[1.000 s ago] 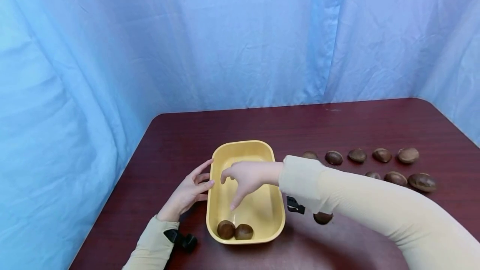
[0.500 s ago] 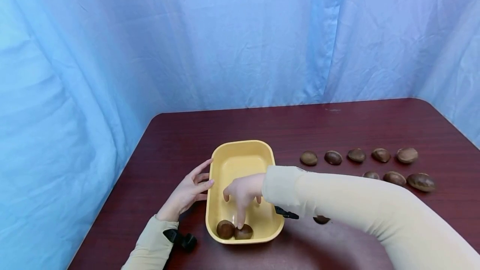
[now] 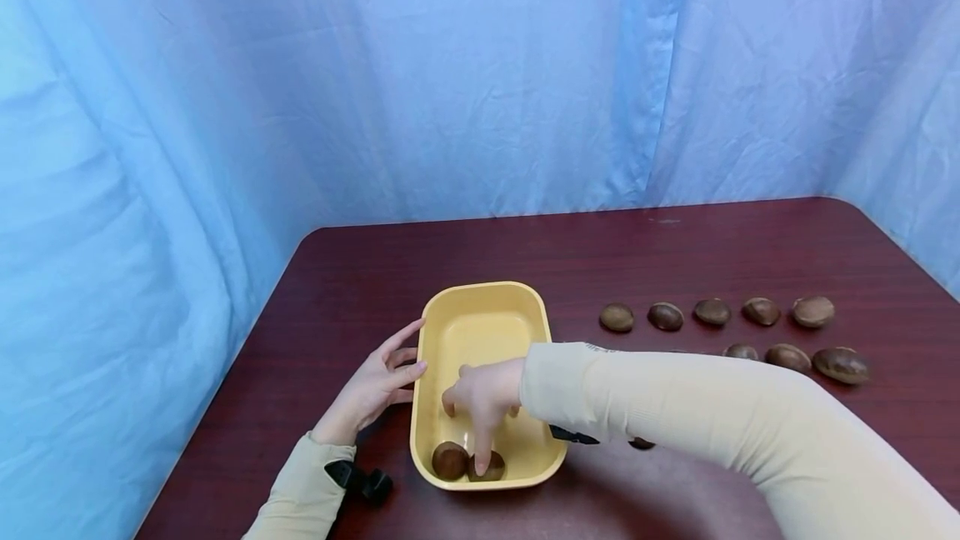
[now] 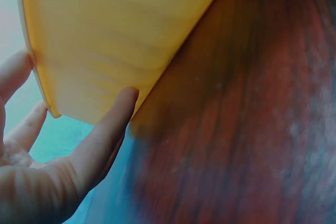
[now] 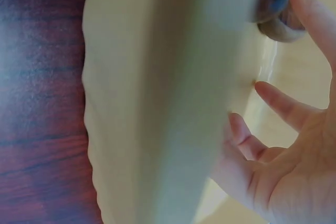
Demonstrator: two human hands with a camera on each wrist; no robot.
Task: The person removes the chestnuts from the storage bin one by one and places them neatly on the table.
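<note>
Two smooth, rounded brown chestnuts point(image 3: 468, 462) lie at the near end of the glossy yellow plastic tray point(image 3: 480, 307) on the dark red woodgrain counter point(image 3: 675, 248), the right hand point(image 3: 480, 394) touching one with an extended finger, the left hand point(image 3: 371, 386) resting straight-fingered against the tray's outer wall.

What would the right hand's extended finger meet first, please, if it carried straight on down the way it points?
Most likely the right-hand brown chestnut in the yellow plastic tray; the right hand points down at it and seems to touch it already, though contact is unclear.

Left hand point(image 3: 372, 390) flat, fingers straight; right hand point(image 3: 480, 397) points one finger down.
</note>
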